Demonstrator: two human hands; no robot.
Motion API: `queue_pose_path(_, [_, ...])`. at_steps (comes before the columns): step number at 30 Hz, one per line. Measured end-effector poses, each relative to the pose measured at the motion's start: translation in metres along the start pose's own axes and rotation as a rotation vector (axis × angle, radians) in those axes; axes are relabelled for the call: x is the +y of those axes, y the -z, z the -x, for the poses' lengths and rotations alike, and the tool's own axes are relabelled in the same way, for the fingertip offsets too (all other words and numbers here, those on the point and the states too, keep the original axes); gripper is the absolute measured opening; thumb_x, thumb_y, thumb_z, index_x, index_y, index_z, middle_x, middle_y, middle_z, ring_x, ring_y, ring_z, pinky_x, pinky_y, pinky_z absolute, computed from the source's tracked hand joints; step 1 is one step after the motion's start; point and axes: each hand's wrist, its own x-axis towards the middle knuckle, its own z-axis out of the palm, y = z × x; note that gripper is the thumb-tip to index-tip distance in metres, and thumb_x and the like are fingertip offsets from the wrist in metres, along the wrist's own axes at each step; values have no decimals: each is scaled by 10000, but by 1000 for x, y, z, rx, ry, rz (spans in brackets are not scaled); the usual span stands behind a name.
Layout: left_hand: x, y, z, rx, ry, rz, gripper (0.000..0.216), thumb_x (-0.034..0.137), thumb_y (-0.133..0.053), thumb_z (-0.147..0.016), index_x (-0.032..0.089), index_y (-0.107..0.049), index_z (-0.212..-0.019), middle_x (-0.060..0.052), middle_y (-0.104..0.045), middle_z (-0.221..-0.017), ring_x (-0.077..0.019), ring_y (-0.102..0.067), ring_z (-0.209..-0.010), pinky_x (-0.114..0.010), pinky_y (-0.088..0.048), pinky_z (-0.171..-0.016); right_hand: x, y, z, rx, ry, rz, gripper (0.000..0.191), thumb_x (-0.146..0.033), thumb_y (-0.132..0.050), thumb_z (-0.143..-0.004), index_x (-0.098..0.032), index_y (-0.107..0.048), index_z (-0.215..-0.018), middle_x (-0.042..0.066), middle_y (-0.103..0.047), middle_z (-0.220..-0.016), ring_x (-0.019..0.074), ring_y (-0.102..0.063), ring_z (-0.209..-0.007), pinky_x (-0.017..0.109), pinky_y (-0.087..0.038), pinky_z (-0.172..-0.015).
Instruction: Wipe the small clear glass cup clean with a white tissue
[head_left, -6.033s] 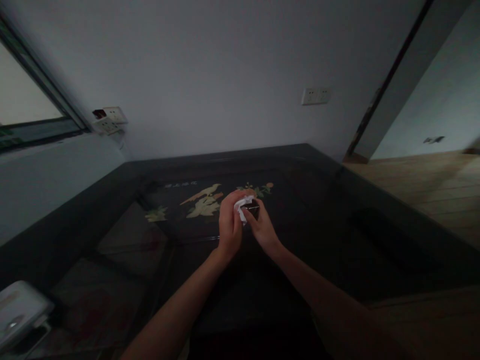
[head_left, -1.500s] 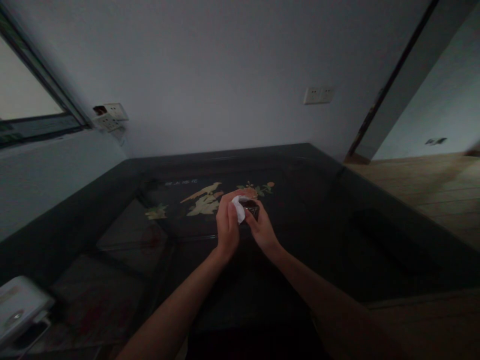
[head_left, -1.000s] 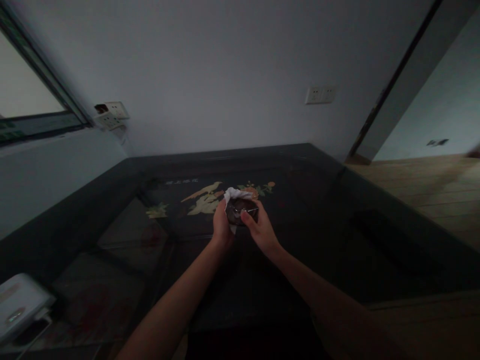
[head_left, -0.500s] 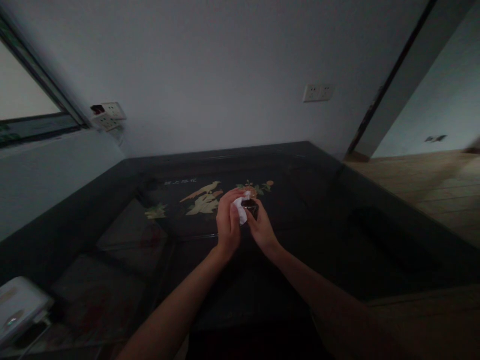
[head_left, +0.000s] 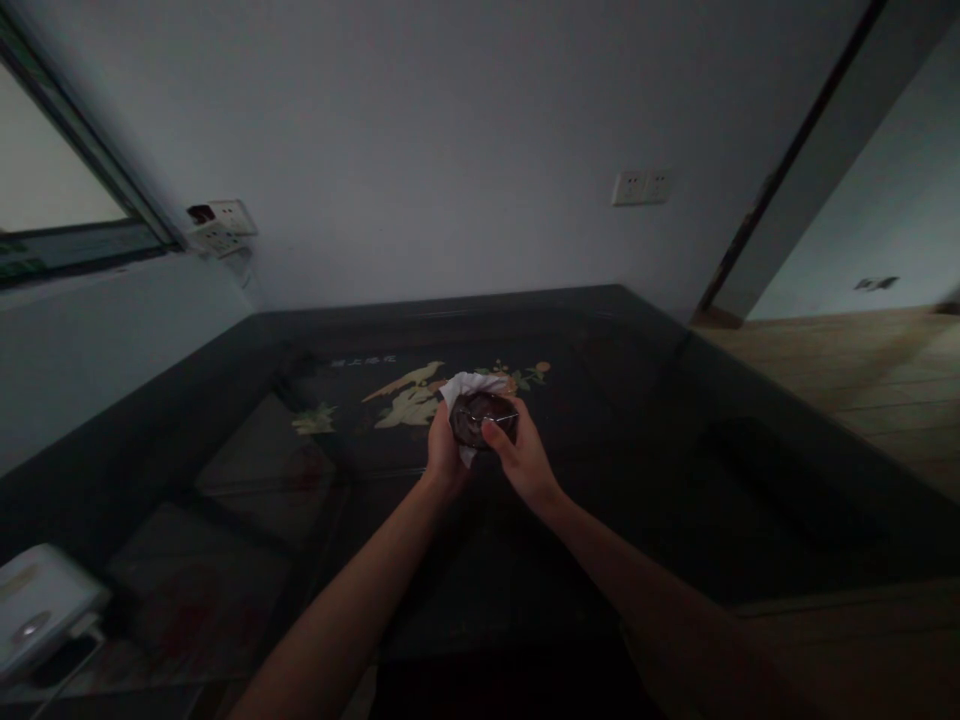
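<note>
A dark, shiny round object, glassy and perhaps a small dish, is between my hands above the table; its exact kind is hard to make out in the dim light. My right hand grips its right side, the thumb lying across the face turned to me. A crumpled white tissue wraps behind the object and shows above and below it. Cupped at the left side, my left hand presses the tissue against the object, with its fingers hidden behind.
The dark glossy table carries a bird-and-flower picture. A white box-shaped device with a cable sits at the near left corner. Wall sockets and a power adapter are on the walls behind; a window is at left.
The dark object has turned so its broad round face shows toward me. My left hand's fingers have gone from the front to behind it, and the tissue is spread wider around its back.
</note>
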Motion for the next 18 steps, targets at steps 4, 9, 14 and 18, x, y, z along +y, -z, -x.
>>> queue_pose_path(4, [0,0,6,-24,-191,-154,317,460,-531,-822,175,-658,-877,-27,-697,-842,-192,-655,-823,-318,-506,-815,0,0,-1,44,18,35,482,-585,-659,-707,-226,-526,-1000,55,-658,-970,209,-630,-917,340,-507,-836])
queue_pose_path(9, [1,6,16,-190,-717,-590,352,409,-376,-942,201,-623,-1082,-80,-635,-1166,-218,-573,-1101,-377,-421,-979,1,-1,-2,73,44,40,426,-549,-643,-733,-245,-514,-1002,47,-657,-971,205,-623,-905,351,-498,-838])
queue_pose_path(14, [2,7,21,-275,-948,-818,313,344,-376,-954,203,-619,-1092,-91,-615,-1202,-222,-518,-1184,-426,-346,-1045,6,1,-3,106,-1,97,398,-518,-641,-736,-240,-510,-988,53,-644,-985,217,-608,-954,374,-477,-883])
queue_pose_path(18, [4,5,17,-173,-705,-623,325,384,-417,-924,184,-656,-1018,-78,-673,-1066,-208,-607,-1018,-348,-440,-929,4,1,-1,49,8,67,420,-517,-666,-724,-241,-509,-998,51,-653,-978,208,-622,-918,354,-498,-834])
